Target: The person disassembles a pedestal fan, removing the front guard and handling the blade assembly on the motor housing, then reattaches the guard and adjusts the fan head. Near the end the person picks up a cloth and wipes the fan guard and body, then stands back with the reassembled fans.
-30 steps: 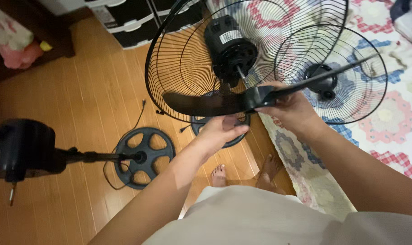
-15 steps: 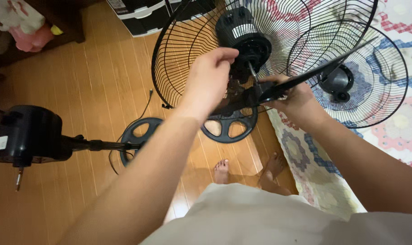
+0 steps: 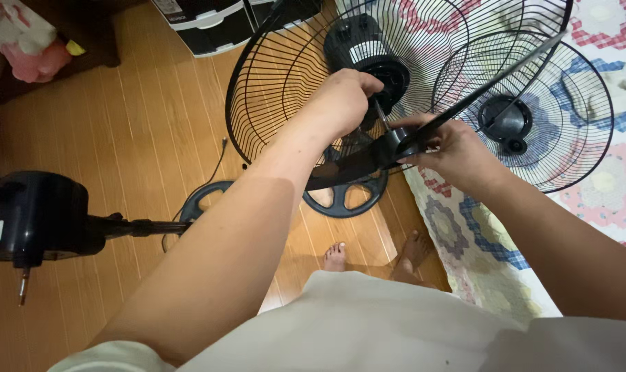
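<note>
The left hand point(image 3: 344, 103) reached forward, knuckles up, fingers curled near the motor shaft point(image 3: 380, 117); whether it clamped anything could not be determined. The right hand point(image 3: 451, 148) gripped the hub of the black fan blade point(image 3: 354, 162), fingers closed on it. The blade's long axis ran from 8 o'clock to 2 o'clock, hub facing the motor housing point(image 3: 364, 48). The rear guard point(image 3: 272, 89) stood behind it, at 12 o'clock. A second guard point(image 3: 575, 117) lay at 3 o'clock on the quilt point(image 3: 478, 241). Open wooden floor point(image 3: 120, 138) extended toward 9 o'clock, up to another fan motor on a pole point(image 3: 37, 217).
</note>
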A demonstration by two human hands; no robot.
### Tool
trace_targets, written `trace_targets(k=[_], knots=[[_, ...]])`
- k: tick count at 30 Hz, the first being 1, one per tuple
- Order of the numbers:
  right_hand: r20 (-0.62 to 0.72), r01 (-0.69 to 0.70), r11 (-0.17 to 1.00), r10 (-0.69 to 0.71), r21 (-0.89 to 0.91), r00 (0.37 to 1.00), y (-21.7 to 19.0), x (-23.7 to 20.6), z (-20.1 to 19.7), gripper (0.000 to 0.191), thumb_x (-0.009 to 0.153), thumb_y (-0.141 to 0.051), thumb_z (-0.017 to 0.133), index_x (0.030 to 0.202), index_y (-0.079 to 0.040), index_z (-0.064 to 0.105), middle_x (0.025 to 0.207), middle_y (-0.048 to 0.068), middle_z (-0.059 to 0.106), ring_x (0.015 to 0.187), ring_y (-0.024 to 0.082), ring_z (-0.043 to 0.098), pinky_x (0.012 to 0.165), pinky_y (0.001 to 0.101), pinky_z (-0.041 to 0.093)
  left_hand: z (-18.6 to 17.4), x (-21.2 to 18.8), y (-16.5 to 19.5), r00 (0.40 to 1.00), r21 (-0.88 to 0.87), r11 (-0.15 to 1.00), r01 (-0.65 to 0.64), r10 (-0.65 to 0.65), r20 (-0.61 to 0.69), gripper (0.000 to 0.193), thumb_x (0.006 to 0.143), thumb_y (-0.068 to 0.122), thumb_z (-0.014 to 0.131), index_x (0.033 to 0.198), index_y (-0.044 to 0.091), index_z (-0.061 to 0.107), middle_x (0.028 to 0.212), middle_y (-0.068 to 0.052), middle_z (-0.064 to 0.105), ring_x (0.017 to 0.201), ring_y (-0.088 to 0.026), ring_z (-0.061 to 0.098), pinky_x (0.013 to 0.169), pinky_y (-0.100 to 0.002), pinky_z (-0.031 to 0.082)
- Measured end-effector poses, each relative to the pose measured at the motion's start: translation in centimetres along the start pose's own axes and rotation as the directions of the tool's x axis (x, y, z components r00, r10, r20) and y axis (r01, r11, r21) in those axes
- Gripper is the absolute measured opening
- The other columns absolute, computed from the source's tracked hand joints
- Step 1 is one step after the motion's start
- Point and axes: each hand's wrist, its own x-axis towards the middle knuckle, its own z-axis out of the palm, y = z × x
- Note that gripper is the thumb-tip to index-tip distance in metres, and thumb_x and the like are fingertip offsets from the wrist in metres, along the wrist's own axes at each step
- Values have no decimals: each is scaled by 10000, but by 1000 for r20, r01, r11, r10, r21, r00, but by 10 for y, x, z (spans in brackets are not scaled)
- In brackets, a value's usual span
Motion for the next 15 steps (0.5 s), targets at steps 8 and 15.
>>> trace_targets(k=[8, 15], knots=[[-33, -297, 954, 295, -48, 955, -20, -1, 5, 445, 855, -150, 820, 1279, -125, 685, 957, 58, 743, 750, 205, 648, 654, 377, 554, 5, 2, 2, 993, 163, 986, 33, -51, 105, 372, 911, 42, 541, 1161, 176, 781, 1182, -122, 745, 1116, -260, 713, 978, -352, 528], [-56, -420, 907, 417, -40, 907, -23, -2, 11, 397, 909, -121, 811, 1284, -74, 686, 935, 146, 731, 685, 291, 585, 561, 448, 469, 10, 7, -8, 993, 125, 992, -33, 18, 118, 515, 813, -65, 505, 1178, 185, 769, 1176, -90, 751, 1097, -240, 709, 947, -336, 540]])
